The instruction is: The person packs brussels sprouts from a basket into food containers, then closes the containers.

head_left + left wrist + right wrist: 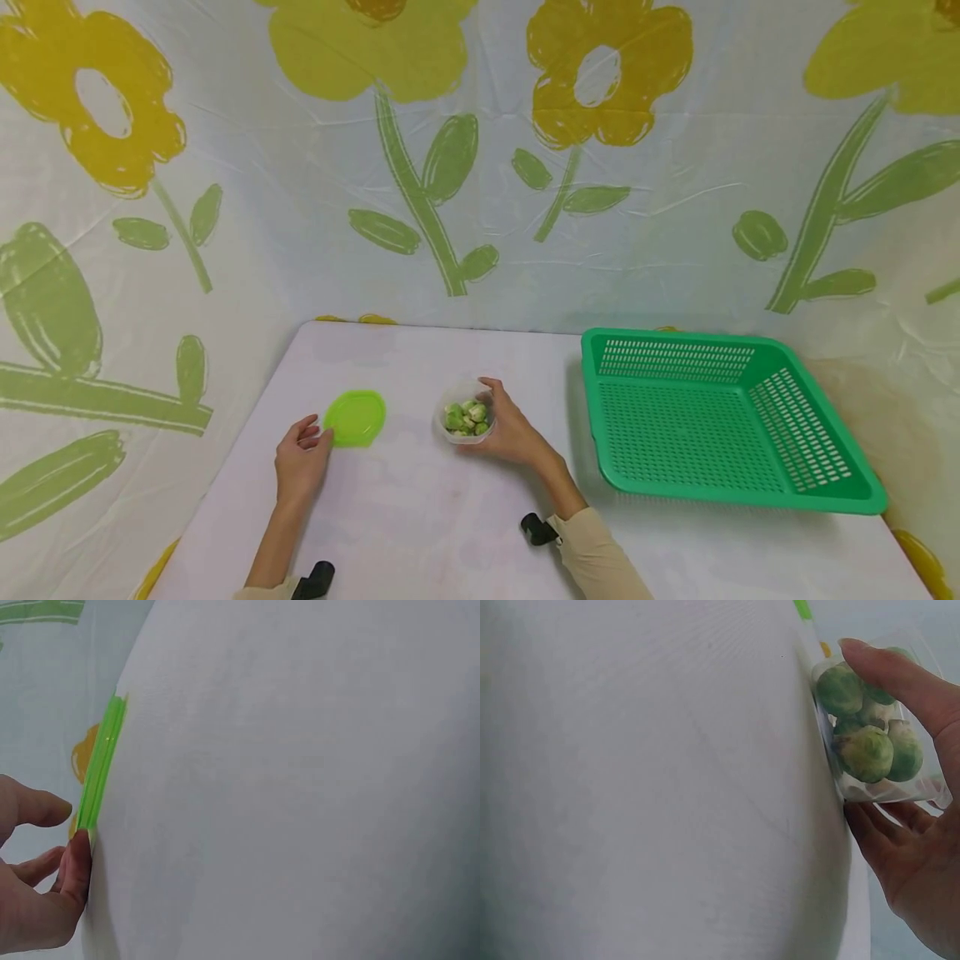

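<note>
A clear plastic container [442,429] with several Brussels sprouts [467,417] in it stands on the table, its top uncovered. My right hand [510,425] grips its right side, thumb and fingers spread around the wall. In the right wrist view the sprouts [864,754] show through the wall. To the left, a bright green round lid [356,418] with a small tab lies flat on the table. At the lid's left edge is my left hand [303,458], one fingertip right at the rim and the other fingers loosely bent. The left wrist view shows the lid [101,765] edge-on.
A large green slotted basket [731,502] sits at the table's right side, to the right of my right arm. Behind the white table [450,533] hangs a flower-printed cloth [300,167]. Each wrist wears a small black camera.
</note>
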Tool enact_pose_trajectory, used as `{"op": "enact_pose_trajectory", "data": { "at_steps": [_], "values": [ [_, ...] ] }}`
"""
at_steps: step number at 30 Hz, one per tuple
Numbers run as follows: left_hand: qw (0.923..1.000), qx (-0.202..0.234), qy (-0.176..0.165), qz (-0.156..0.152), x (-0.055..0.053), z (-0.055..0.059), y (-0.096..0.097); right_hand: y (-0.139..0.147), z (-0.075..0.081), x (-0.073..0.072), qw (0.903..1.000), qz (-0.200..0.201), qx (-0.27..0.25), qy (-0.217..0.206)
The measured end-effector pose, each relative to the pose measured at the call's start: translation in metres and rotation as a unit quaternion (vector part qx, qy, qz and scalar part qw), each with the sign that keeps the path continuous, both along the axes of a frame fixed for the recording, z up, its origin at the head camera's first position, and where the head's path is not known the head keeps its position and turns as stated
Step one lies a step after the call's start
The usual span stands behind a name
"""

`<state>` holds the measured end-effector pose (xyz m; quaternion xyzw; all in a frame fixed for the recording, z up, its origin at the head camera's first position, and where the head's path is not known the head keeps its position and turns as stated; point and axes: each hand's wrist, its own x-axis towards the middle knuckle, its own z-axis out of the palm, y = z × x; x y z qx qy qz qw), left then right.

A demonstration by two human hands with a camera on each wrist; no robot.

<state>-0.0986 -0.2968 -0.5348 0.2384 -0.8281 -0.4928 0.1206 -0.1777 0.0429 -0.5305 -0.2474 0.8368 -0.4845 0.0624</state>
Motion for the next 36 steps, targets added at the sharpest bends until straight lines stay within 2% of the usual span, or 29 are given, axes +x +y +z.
{"op": "enact_pose_trajectory", "data": {
  "at_steps": [5,13,25,30,36],
  "values": [
    [0.9993,-0.035,-0.008,-0.010,-0.003,0.001,-0.002,0.000,-0.002,-0.001,1.0000,0.000,0.006,0.000],
    [0.9980,-0.061,-0.016,0.005,-0.006,0.008,0.000,-0.002,-0.001,-0.002,0.9998,0.002,0.014,-0.010],
    [0.9986,-0.038,-0.036,0.007,-0.003,0.014,-0.004,-0.001,-0.001,0.000,0.9999,-0.004,0.008,-0.007],
    [0.9984,-0.024,-0.051,-0.008,-0.002,0.012,-0.005,0.000,-0.001,0.000,0.9999,-0.007,0.011,-0.011],
    [0.9989,0.023,-0.041,0.003,-0.003,0.012,-0.003,0.001,0.000,0.000,0.9999,-0.002,0.011,0.003]
  ]
}}
